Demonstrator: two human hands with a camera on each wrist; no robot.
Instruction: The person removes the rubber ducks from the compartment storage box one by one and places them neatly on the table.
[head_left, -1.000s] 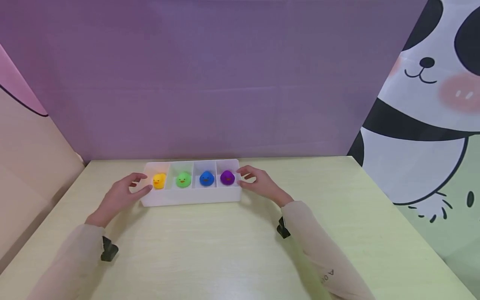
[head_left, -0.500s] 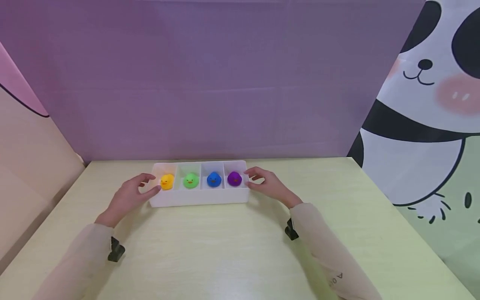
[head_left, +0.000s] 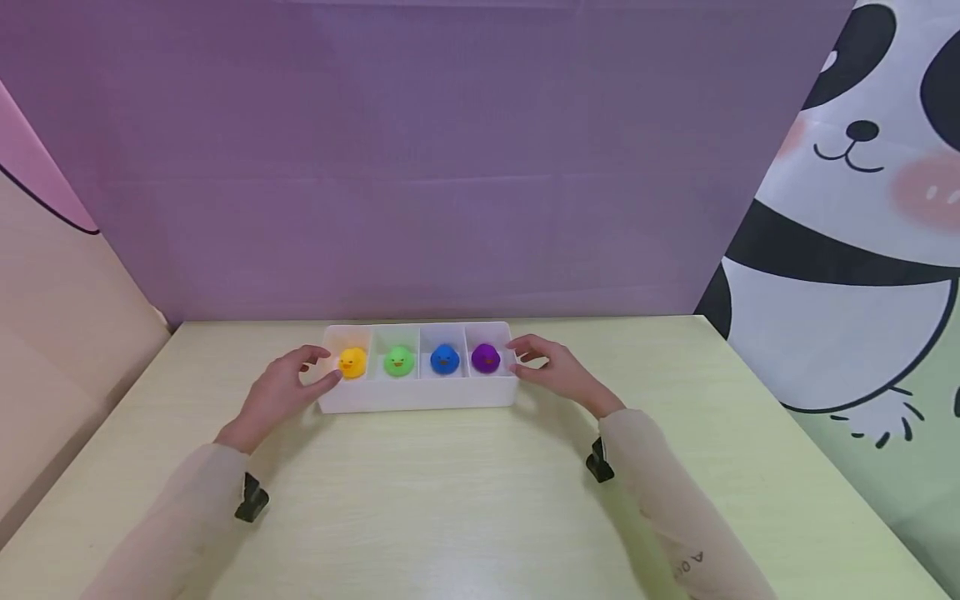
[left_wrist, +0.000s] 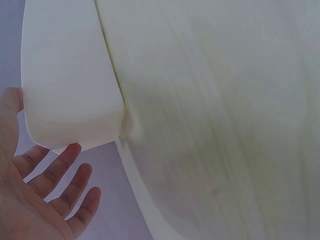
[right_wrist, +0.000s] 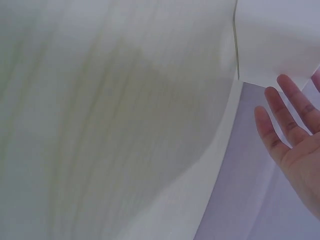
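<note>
A white box with dividers (head_left: 418, 397) lies near the far edge of the table. Its compartments hold, from left to right, a yellow toy duck (head_left: 352, 363), a green one, a blue one and a purple toy duck (head_left: 486, 358). My left hand (head_left: 277, 390) holds the box's left end, thumb near the front corner and fingers along the end wall. At the opposite end my right hand (head_left: 558, 372) holds the box with thumb and fingers. Both wrist views show fingertips against the box's end walls; its contents are hidden there.
The pale wooden table (head_left: 435, 492) extends toward me and to both sides. Behind it hangs a purple backdrop (head_left: 420, 167). A printed panda (head_left: 847, 333) covers the wall at the right. Black wrist cameras (head_left: 252, 498) sit on both sleeves.
The box, with the ducks inside, has moved steadily to the right along the far part of the table. Both hands have moved with it, keeping their places at its ends.
</note>
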